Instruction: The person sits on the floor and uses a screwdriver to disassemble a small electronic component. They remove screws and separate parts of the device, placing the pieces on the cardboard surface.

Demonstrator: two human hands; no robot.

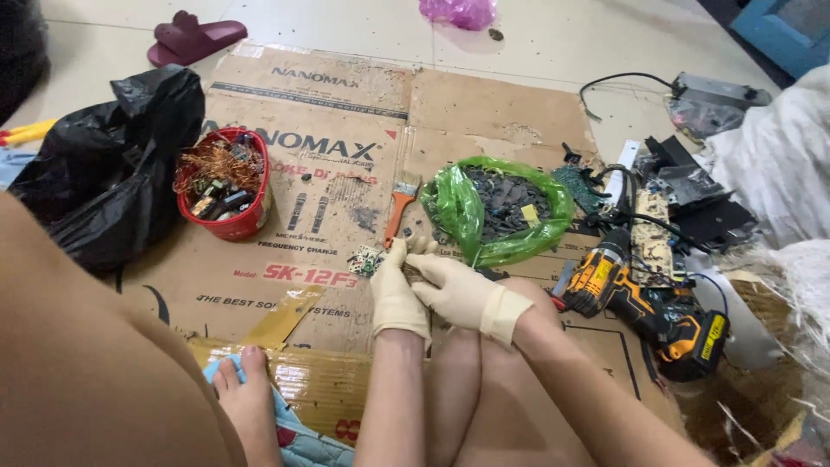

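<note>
Cardboard sheet (346,112) flat on the floor, everything on it. Both hands meet at near centre, left hand (396,298) touching right hand (458,294), a small part hidden between them. Small circuit board (366,259) just left of them. Paintbrush (401,203) behind. Bag of parts (506,207) behind-right. Cordless drill (644,307) right. Bucket of wire (223,183) far left, black bag (112,164) left of it.

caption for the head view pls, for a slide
Two gloved hands, left hand and right hand, meet over flattened cardboard beside a green bag of small parts.
</note>
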